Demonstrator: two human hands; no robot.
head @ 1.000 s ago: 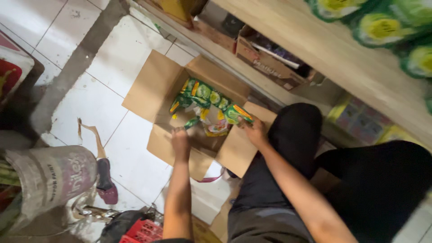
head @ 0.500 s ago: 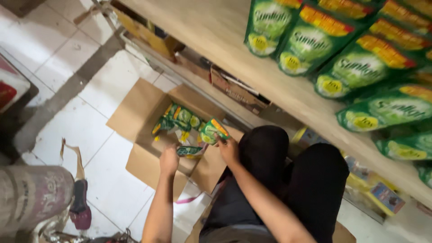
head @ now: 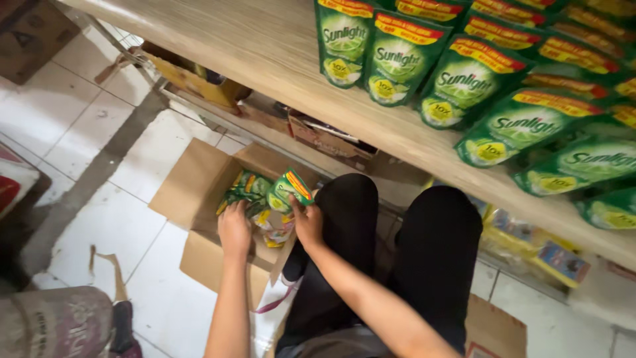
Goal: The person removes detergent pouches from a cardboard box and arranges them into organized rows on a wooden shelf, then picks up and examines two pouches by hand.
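Down on the white tiled floor [head: 86, 219], close against the person's knees, an open cardboard box [head: 199, 189] with flaps spread flat, holding a loose heap of green and yellow refill pouches [head: 248, 195]. Left hand [head: 234, 230] laid palm-down on the near side of the heap, fingers curled over the pouches; whether closed on one of them cannot be told from above. Right hand [head: 309, 222] at the box's right edge, fingers pinched on a single green pouch [head: 289, 189] with a red and yellow top band, raised and tilted just above the rest. Both forearms bare, reaching from the bottom edge of the view. Black-trousered legs [head: 397, 252] bent in a crouch, just right of the box.

Above the legs, running diagonally from upper left to right edge, a pale wooden shelf [head: 265, 59]. Along its far right stretch, rows of matching green pouches on the shelf [head: 464, 79], standing side by side and overlapping. Beneath the shelf, near the floor, more cartons [head: 331, 142] pushed in behind the box. Bottom left corner: a grey sack [head: 53, 325] and a strip of torn cardboard [head: 109, 272] on the tiles. Bottom right, another flattened piece of cardboard [head: 493, 328] beside the legs.
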